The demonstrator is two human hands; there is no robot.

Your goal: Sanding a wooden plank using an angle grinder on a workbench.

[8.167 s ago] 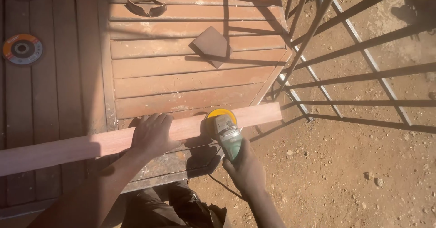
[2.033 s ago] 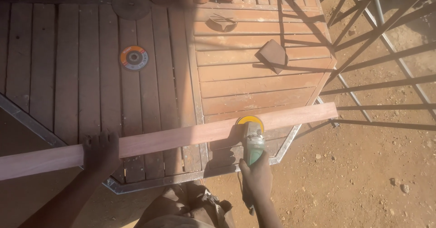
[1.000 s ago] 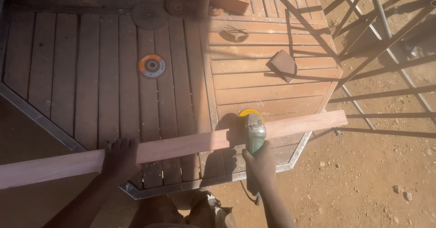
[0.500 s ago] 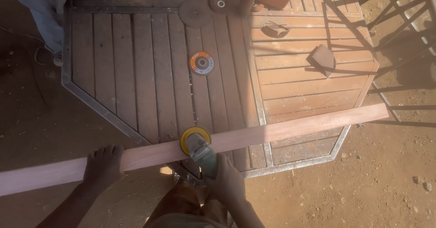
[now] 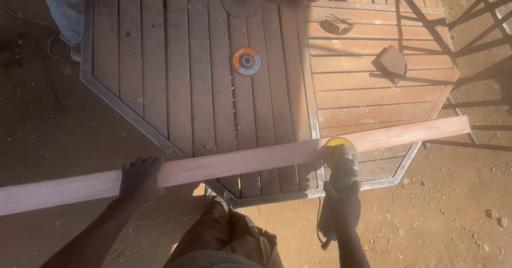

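Head view, long reddish plank lying across slatted wooden desk, left hand pressing it, fingers spread flat on top, right hand fingers wrapped around angle grinder, its yellow disc touching plank's near edge, spare flap disc well apart on desk.

My left hand lies over the long plank, and past my fingertips bare slats of the wooden tabletop lie open up to the flap disc. Left of my fingers is open dirt. My right hand grips the angle grinder, its yellow guard against the plank's near edge. Beyond those fingers, slats run free to the dark sanding pad. The metal railing closes the far right.
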